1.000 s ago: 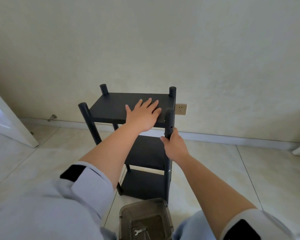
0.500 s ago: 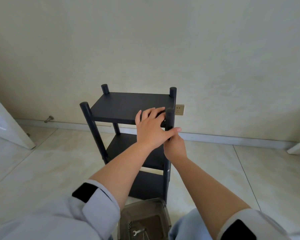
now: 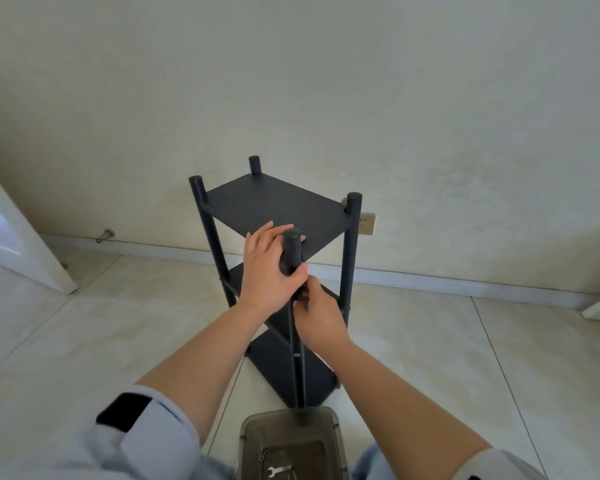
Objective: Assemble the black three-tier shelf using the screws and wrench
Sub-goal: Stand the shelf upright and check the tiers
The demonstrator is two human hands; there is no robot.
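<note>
The shelf [image 3: 274, 206] is matte black throughout, posts and boards alike. The tray [image 3: 291, 445] is smoky translucent grey, holding a silver wrench [image 3: 278, 471] and dark screws [image 3: 264, 453]. Pale cream floor [image 3: 430, 341] tiles carry faint marbling; sleeves [image 3: 146, 431] are light grey with black patches.

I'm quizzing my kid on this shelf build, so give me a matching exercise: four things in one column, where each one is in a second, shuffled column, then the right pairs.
Things:
1. wrench
2. left hand
3. wall socket
4. clear bin

Places:
A. on the wall behind the shelf
B. on the floor at the foot of the shelf
C. lying inside the bin
D. wrapped around the top of the near post

Pairs: 1-C, 2-D, 3-A, 4-B
</note>
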